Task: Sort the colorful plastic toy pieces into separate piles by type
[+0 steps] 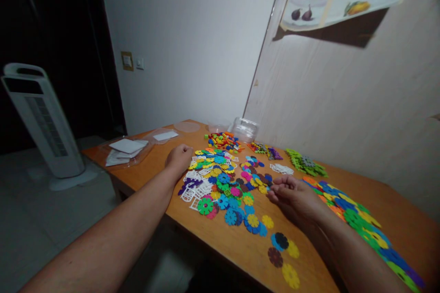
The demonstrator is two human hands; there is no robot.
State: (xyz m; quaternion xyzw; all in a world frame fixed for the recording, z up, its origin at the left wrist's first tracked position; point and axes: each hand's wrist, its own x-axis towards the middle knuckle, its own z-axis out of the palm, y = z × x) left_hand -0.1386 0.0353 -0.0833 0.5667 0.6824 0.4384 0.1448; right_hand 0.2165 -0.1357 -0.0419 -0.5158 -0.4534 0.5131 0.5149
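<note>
My left hand (179, 161) rests as a loose fist on the left part of the table, beside the heap of notched plastic discs (223, 177). No object shows in it. Curled fingers on my right hand (287, 191) come together at the right edge of the discs, close to a yellow disc (263, 189). What those fingertips hold, if anything, is too small to make out. White window-shaped pieces (188, 195) and purple pieces (192, 183) lie at the heap's left side. Nearer the front edge are a black disc (282, 240) and a brown disc (275, 257).
Larger coloured discs (357, 219) lie in a long row right of my right forearm. Behind are green interlocking pieces (299, 161), small mixed blocks (223, 141) and a clear plastic box (245, 129). A tray with white packets (125, 151) sits far left; a tower fan (44, 123) stands on the floor.
</note>
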